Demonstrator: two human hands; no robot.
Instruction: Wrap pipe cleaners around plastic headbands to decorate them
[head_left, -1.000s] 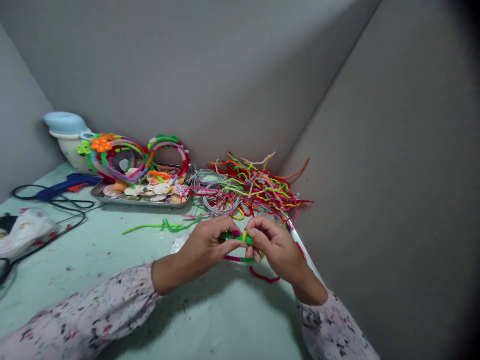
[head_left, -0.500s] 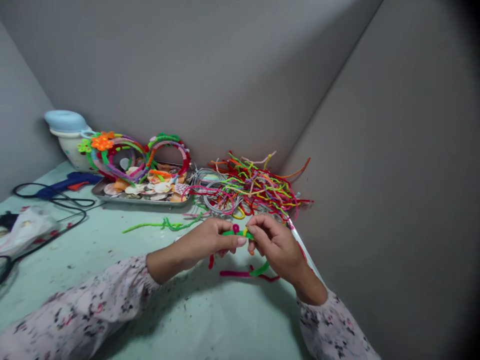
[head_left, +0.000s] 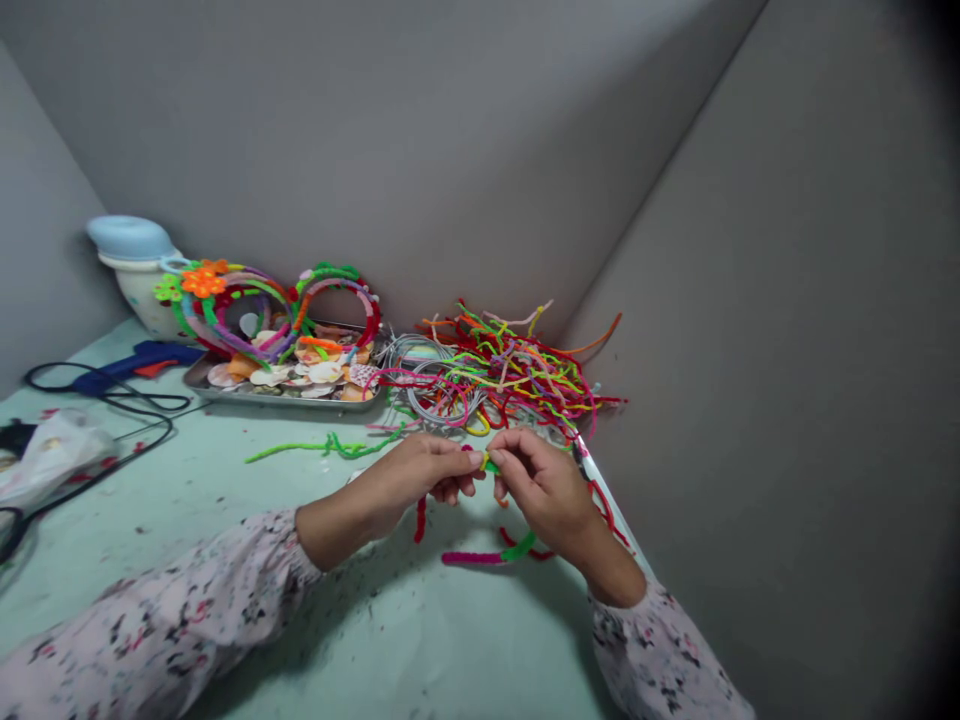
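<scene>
Both hands meet over the table around a band wrapped in fuzzy pipe cleaner (head_left: 493, 467), green with yellow and magenta bits showing between the fingers. My left hand (head_left: 409, 482) is closed on the band, its thumb pressed beside the yellow bit. Thumb and fingers of my right hand (head_left: 541, 490) pinch the same spot from the right. Most of the band is hidden by the fingers. A red fuzzy end (head_left: 420, 520) shows below my left hand. Lower down, a magenta and green fuzzy length (head_left: 474, 559) shows; whether it joins the band I cannot tell.
Behind the hands lies a tangled heap of pipe cleaners (head_left: 517, 365). Wrapped headbands (head_left: 371, 312) stand on a metal tray (head_left: 300, 400) of shells. Green pipe cleaners (head_left: 349, 447), a blue glue gun (head_left: 112, 372) with a black cord, a plastic bag (head_left: 56, 455) and a blue-lidded container (head_left: 135, 240) are leftward.
My left thumb has moved right and up along the band to the yellow bit, covering the green and most of the magenta. The magenta and green length sits slightly lower.
</scene>
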